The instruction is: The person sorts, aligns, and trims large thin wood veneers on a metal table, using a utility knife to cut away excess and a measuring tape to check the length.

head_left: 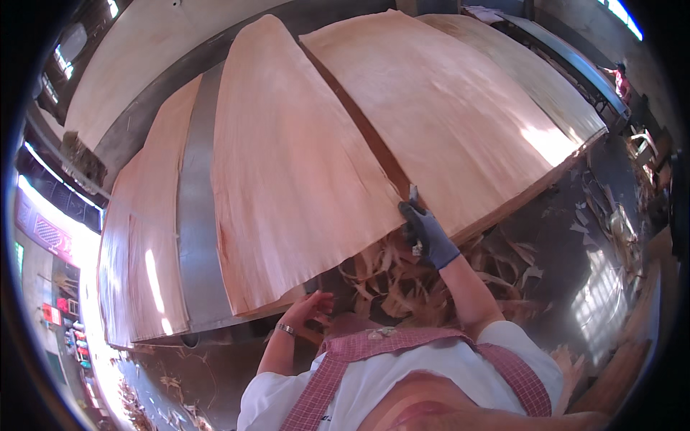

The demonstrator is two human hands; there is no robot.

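A large, thin, pale-pinkish wood veneer sheet [287,165] stretches away from me, its near end hanging slightly past the table edge. My right hand [425,231], in a dark grey glove, is closed on this sheet's near right corner, thumb uppermost. Bare and wearing a metal watch [285,329], my left hand [310,309] is just below the sheet's near edge. Its fingers are loosely bent and apart, with nothing visible in them. To the right lies a stack of wider veneer sheets [460,108], separated from the middle sheet by a narrow dark gap.
On the left, more veneer [158,208] lies beside a grey metal strip [201,179] of the table. Torn veneer scraps [402,280] are heaped below the near edge. Further scraps [611,215] litter the floor at right. Another person [621,82] stands far off at upper right.
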